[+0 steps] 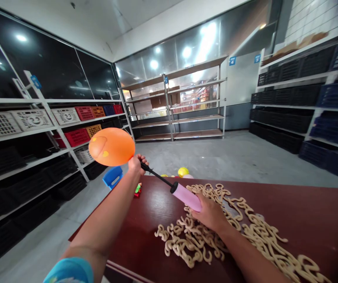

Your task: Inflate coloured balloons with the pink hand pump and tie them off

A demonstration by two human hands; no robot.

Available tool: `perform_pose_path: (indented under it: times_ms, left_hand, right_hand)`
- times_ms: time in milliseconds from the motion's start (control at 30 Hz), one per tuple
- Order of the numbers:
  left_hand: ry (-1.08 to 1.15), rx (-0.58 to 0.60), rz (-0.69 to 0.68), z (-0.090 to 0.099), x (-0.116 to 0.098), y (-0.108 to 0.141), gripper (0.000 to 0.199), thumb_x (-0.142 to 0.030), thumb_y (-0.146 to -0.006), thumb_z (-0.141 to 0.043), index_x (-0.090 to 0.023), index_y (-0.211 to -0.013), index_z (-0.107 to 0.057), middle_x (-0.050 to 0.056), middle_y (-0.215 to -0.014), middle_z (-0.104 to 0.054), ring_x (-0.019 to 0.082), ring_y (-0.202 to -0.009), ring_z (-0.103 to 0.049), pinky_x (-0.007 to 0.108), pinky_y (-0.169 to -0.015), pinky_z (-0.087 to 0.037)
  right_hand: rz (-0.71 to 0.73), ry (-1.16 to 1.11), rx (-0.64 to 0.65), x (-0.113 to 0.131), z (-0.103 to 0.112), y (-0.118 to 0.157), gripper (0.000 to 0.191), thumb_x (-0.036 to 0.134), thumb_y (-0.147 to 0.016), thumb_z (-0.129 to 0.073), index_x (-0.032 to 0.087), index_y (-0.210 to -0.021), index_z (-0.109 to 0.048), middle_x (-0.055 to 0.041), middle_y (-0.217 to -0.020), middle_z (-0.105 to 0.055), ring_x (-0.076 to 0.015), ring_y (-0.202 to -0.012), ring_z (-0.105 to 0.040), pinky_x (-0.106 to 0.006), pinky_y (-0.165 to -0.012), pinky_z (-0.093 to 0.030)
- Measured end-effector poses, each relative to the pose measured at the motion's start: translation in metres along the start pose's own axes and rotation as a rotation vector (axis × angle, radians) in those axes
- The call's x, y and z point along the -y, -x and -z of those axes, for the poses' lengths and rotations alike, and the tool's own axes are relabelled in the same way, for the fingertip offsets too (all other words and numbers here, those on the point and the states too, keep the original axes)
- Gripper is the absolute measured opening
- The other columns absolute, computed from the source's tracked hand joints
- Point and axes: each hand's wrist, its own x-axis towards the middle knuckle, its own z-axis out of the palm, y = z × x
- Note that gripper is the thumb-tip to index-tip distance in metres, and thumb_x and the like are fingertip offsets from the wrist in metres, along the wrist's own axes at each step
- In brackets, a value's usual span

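Note:
My left hand (137, 164) is closed around the neck of an inflated orange balloon (112, 146) and the black nozzle end of a hand pump (188, 197). The balloon has yellow printed marks and bulges out to the left of the hand. My right hand (209, 212) grips the pump's pink barrel at its other end. Between the two hands the pump's black shaft lies bare, slanting down to the right. Under the right hand and forearm, curly beige strands (186, 239) lie scattered on the dark red table (145, 228).
A small red and green packet (138, 190) lies by the table's far left edge. Beyond it stands a blue chair (112, 177). Yellow balloons (183, 171) show behind the far edge. Shelves with crates (33, 120) line the left; dark crates (289, 118) fill the right.

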Motion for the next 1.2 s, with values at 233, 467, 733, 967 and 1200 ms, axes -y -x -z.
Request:
perform_pose_path:
  times_ms: [233, 467, 733, 967, 1200]
  left_hand:
    - [0.028, -0.002, 0.002, -0.005, -0.011, -0.002, 0.016, -0.005, -0.063, -0.037, -0.018, -0.06, -0.029, -0.006, -0.049, -0.024, 0.006, -0.034, -0.027, 0.019, -0.036, -0.022]
    - [0.024, 0.01, 0.146, -0.019, 0.061, 0.028, 0.016, -0.008, -0.063, -0.039, -0.019, -0.059, -0.028, -0.006, -0.047, -0.023, 0.007, -0.034, -0.028, 0.02, -0.037, -0.024]
    - [0.02, 0.044, 0.205, -0.027, 0.09, 0.044, 0.017, -0.011, -0.064, -0.041, -0.019, -0.06, -0.028, -0.005, -0.048, -0.027, 0.008, -0.035, -0.03, 0.022, -0.037, -0.026]
    - [0.017, 0.031, 0.078, -0.012, 0.026, 0.014, 0.017, -0.005, -0.062, -0.038, -0.019, -0.059, -0.028, -0.005, -0.049, -0.027, 0.007, -0.035, -0.029, 0.02, -0.036, -0.022]
    - [0.036, 0.027, 0.025, -0.002, -0.013, -0.006, 0.019, -0.003, -0.061, -0.037, -0.019, -0.059, -0.027, -0.005, -0.049, -0.025, 0.006, -0.034, -0.027, 0.019, -0.036, -0.021]
  right_hand:
    - [-0.005, 0.033, -0.021, -0.002, -0.006, 0.001, 0.038, 0.031, -0.067, -0.058, 0.021, -0.103, -0.054, -0.0032, -0.086, -0.064, -0.0194, -0.077, -0.059, -0.028, -0.067, -0.039]
    - [-0.015, -0.006, -0.012, -0.004, -0.007, 0.002, 0.046, 0.032, -0.066, -0.06, 0.023, -0.11, -0.051, -0.0038, -0.09, -0.064, -0.0198, -0.079, -0.06, -0.028, -0.068, -0.039]
    - [-0.012, -0.024, -0.014, 0.0, 0.0, 0.001, 0.045, 0.033, -0.067, -0.059, 0.023, -0.111, -0.051, -0.0033, -0.088, -0.064, -0.0184, -0.076, -0.06, -0.027, -0.065, -0.039]
    - [-0.003, -0.039, 0.005, 0.001, 0.002, 0.001, 0.043, 0.034, -0.066, -0.06, 0.023, -0.108, -0.052, -0.0025, -0.089, -0.063, -0.0186, -0.079, -0.059, -0.026, -0.066, -0.039]
    - [-0.023, -0.001, 0.012, -0.003, -0.004, 0.001, 0.042, 0.034, -0.065, -0.06, 0.024, -0.106, -0.052, -0.0023, -0.088, -0.063, -0.019, -0.077, -0.059, -0.027, -0.065, -0.038]
